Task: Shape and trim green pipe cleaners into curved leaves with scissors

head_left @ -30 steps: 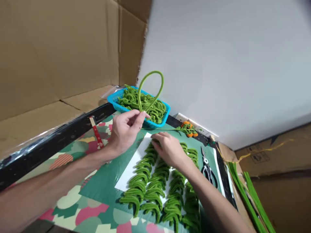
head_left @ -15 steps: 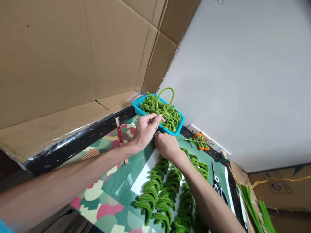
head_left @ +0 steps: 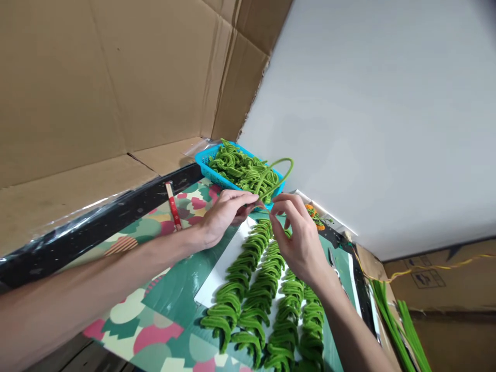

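Observation:
My left hand (head_left: 230, 209) is closed, its thumb and fingertips pinching a green pipe cleaner (head_left: 289, 161) bent into a tall loop. The loop leans right above the fingers, in front of the basket. Close beside it, my right hand (head_left: 298, 235) has thumb and forefinger drawn together on a thin end of the same pipe cleaner. Below both hands, bent green pipe-cleaner pieces (head_left: 253, 289) lie in several rows on a white sheet (head_left: 211, 287).
A blue plastic basket (head_left: 203, 164) full of curled green pieces stands behind the hands. Orange flowers (head_left: 315, 217) and partly hidden scissors (head_left: 332, 261) lie to the right. A red-wrapped stick (head_left: 173, 206) is at left. Green stems (head_left: 391, 320) lie lower right. Cardboard (head_left: 163, 72) walls the back.
The loop has tipped over to the right. My right hand has turned from a fist to a fingertip pinch beside the left hand. The view has shifted slightly.

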Action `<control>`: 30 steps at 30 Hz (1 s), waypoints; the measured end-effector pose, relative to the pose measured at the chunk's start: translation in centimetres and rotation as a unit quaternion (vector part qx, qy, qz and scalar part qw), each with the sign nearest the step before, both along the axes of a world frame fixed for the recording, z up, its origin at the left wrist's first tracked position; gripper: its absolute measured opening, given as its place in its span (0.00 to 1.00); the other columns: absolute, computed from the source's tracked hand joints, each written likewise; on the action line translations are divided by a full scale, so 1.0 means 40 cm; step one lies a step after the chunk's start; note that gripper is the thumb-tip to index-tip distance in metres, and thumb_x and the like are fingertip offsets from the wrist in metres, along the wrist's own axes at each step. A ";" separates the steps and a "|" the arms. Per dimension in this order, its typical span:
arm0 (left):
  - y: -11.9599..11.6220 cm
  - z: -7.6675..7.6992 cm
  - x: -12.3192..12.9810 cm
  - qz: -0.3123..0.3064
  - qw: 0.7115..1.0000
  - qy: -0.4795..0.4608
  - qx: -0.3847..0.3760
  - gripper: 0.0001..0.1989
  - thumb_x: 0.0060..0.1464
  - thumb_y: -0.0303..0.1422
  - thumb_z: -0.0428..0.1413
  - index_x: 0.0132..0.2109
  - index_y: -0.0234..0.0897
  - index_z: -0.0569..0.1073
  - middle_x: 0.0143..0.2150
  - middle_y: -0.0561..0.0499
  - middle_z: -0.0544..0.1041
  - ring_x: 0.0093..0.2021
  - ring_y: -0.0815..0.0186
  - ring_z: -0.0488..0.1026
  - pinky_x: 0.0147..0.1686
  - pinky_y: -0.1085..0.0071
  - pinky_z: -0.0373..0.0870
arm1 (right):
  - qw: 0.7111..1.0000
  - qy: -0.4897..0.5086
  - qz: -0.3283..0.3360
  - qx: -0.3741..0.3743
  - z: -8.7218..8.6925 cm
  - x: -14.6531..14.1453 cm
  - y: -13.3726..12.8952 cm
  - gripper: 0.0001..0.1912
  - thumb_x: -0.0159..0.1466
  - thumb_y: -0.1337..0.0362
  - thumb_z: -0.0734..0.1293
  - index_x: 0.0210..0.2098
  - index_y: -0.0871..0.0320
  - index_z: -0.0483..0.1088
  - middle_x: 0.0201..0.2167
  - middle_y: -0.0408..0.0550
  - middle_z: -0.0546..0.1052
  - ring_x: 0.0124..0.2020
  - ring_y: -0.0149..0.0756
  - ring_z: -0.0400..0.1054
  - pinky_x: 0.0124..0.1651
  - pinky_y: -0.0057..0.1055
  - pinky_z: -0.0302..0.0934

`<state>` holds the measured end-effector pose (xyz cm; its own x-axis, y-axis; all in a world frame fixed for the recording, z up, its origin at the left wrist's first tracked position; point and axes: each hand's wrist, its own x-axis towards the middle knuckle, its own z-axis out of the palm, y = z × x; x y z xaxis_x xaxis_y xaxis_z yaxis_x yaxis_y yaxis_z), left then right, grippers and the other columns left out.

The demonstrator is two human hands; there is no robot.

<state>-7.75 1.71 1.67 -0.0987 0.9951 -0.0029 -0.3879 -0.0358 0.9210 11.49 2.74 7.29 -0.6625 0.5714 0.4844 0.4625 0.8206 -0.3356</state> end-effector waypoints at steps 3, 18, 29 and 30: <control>-0.011 0.001 0.010 -0.085 0.996 -0.001 -0.014 0.18 0.55 0.45 0.64 0.32 0.31 0.81 0.24 0.56 0.62 0.21 0.76 0.52 0.19 0.74 0.40 | 0.998 -0.011 -0.010 0.053 -0.023 0.026 0.002 0.07 0.77 0.68 0.58 0.50 0.54 0.67 0.65 0.56 0.70 0.47 0.36 0.75 0.36 0.32 0.67; -0.030 -0.017 0.035 -0.173 0.983 -0.049 -0.044 0.19 0.56 0.45 0.63 0.27 0.36 0.72 0.21 0.57 0.60 0.20 0.74 0.46 0.20 0.70 0.34 | 0.967 -0.102 -0.027 0.230 -0.038 0.046 0.022 0.06 0.76 0.71 0.60 0.43 0.56 0.66 0.33 0.45 0.77 0.32 0.33 0.72 0.33 0.30 0.62; -0.037 -0.007 0.034 -0.047 0.991 0.111 0.053 0.20 0.63 0.47 0.59 0.41 0.33 0.84 0.25 0.54 0.69 0.20 0.74 0.55 0.19 0.73 0.47 | 0.977 -0.098 -0.050 0.182 -0.043 0.078 0.023 0.09 0.75 0.73 0.57 0.49 0.57 0.66 0.38 0.49 0.81 0.32 0.33 0.76 0.31 0.30 0.65; -0.037 -0.008 0.033 -0.023 0.988 0.139 0.069 0.20 0.64 0.47 0.58 0.42 0.34 0.84 0.26 0.54 0.69 0.20 0.74 0.56 0.19 0.74 0.48 | 0.978 -0.094 -0.054 0.178 -0.043 0.080 0.021 0.09 0.75 0.73 0.57 0.49 0.57 0.66 0.38 0.48 0.81 0.30 0.31 0.75 0.31 0.29 0.64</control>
